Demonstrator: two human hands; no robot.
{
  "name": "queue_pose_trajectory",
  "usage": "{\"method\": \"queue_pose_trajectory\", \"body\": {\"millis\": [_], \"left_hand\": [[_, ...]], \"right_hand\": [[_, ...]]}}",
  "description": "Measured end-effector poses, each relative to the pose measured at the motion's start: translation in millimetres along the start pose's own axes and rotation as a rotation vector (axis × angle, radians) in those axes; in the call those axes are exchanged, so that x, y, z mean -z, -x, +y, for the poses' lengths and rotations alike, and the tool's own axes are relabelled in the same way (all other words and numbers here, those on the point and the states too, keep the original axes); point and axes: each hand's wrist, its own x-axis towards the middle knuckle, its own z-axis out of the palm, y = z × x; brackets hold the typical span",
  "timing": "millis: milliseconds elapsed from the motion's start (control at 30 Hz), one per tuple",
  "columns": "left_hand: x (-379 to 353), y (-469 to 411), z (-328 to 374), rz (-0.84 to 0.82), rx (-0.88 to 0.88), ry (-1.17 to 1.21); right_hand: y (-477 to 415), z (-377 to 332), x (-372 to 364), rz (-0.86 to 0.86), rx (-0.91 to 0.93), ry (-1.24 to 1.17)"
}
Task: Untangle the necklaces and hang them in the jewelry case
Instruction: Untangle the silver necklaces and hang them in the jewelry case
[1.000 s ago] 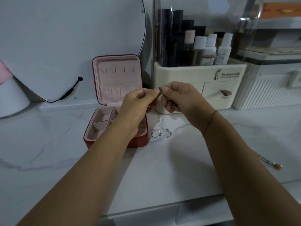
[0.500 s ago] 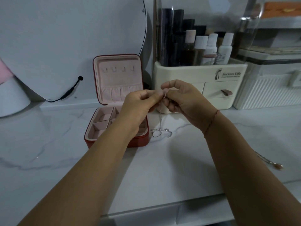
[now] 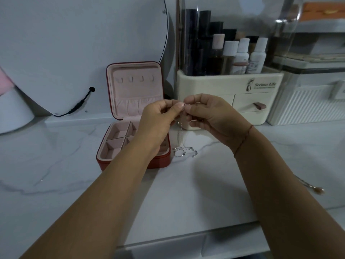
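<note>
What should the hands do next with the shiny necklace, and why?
Probably lift it higher: both the left hand and right hand pinch the top of the necklace, but its lower end lies bunched on the counter, so tangles can't fall free.

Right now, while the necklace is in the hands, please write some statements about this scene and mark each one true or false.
1. The jewelry case stands open. True.
2. A necklace hangs on its lid hooks. False: the hooks are bare.
3. Only the right hand holds the silver necklace. False: the left hand pinches it too.
4. The silver necklace's lower end lies on the countertop. True.
5. A second necklace lies on the countertop beside the right forearm. True.
</note>
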Motion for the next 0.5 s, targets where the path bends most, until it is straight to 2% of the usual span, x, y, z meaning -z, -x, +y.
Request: {"method": "queue_pose_trajectory", "body": {"millis": [267, 500], "left_hand": [[-3.4, 4.6, 4.5, -0.031, 0.078, -0.026], [-0.2, 4.7, 6.5, -0.023, 0.065, -0.033]], "right_hand": [[-5.0, 0.8, 1.7, 0.138, 0.092, 0.102], [-3.0, -0.3, 1.1, 0.114, 0.162, 0.203]]}}
